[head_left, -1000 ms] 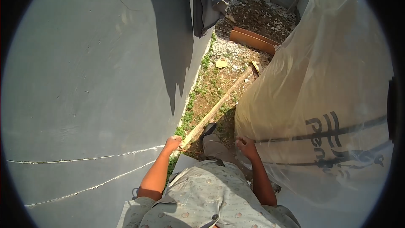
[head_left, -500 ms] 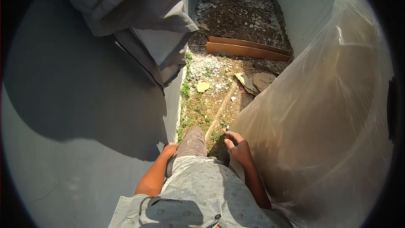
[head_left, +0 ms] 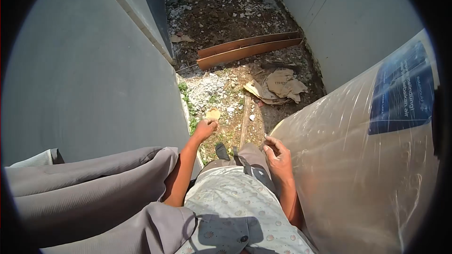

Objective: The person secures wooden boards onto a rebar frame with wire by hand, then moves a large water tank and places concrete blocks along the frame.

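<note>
My left hand [head_left: 205, 130] hangs beside the grey wall, fingers loosely curled in, with nothing visible in them. Behind it on the ground lies a yellowish flat scrap [head_left: 213, 114]. My right hand [head_left: 278, 156] has its thumb and fingers bent together; a tiny pale bit shows at the fingertips, too small to name. Close by that hand stands a big beige tank [head_left: 339, 169] wrapped in clear plastic, with a blue label [head_left: 402, 89]. A grey garment [head_left: 94, 183] hangs at the lower left, next to my left forearm.
A grey wall [head_left: 108, 80] runs along the left, a pale wall [head_left: 348, 23] along the right. Ahead, two long brown boards [head_left: 249, 49] lie across rubble and soil. Crumpled cardboard [head_left: 282, 87] and a narrow wooden strip [head_left: 246, 121] lie on the ground.
I have moved forward along the passage. The garment has passed from upper left to lower left. My left hand has swung forward, and the tank's blue label has come into view.
</note>
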Tool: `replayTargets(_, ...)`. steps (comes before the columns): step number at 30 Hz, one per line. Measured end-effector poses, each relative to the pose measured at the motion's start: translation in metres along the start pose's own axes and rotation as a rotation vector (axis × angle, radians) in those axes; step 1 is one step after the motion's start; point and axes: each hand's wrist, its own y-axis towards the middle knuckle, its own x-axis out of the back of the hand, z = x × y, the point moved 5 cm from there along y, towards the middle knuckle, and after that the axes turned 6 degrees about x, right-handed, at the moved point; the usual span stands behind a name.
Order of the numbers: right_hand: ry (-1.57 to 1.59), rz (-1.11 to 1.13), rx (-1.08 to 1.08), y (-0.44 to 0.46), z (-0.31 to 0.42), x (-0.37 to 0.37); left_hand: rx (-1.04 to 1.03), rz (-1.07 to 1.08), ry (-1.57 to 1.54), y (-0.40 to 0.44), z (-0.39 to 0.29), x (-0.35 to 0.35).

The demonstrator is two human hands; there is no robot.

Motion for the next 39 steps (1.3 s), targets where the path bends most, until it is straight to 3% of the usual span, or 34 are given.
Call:
replayTargets(3, 0.073, -0.115, 0.007, 0.049, -0.008, 0.007, 0.168, -0.072, -0.120, 0.018, -0.039, 0.040)
replayTargets(10, 0.206, -0.332, -0.007, 0.211, -0.019, 0.010, 0.457, -0.303, -0.222, 0.097, 0.014, 0.162)
replayTargets(14, 0.119, -0.351, -0.009, 0.315, -0.023, 0.021, 0.738, -0.380, -0.091, 0.114, 0.049, 0.185)
replayTargets(17, 0.066, -0.313, -0.008, 0.394, -0.006, 0.033, 0.748, -0.304, -0.122, 0.137, 0.023, 0.173)
replayTargets(21, -0.165, -0.254, 0.099, 0.490, 0.014, 0.039, 0.545, -0.258, -0.365, 0.200, -0.028, 0.160)
replayTargets(24, -0.262, -0.145, 0.079, 0.560, -0.004, 0.028, 0.526, -0.270, -0.145, 0.261, -0.079, 0.166)
replayTargets(28, -0.506, 0.023, 0.061, 0.639, -0.049, 0.005, 0.506, -0.272, -0.261, 0.351, -0.139, 0.187)
replayTargets(31, -0.537, 0.126, -0.088, 0.678, -0.065, -0.011, 0.607, -0.287, -0.210, 0.393, -0.182, 0.203)
replayTargets(34, -0.507, 0.172, -0.216, 0.718, -0.047, -0.021, 0.545, -0.230, -0.098, 0.447, -0.247, 0.216)
replayTargets(39, -0.638, 0.105, -0.142, 0.784, -0.005, -0.029, 0.491, -0.132, 0.005, 0.519, -0.326, 0.230)
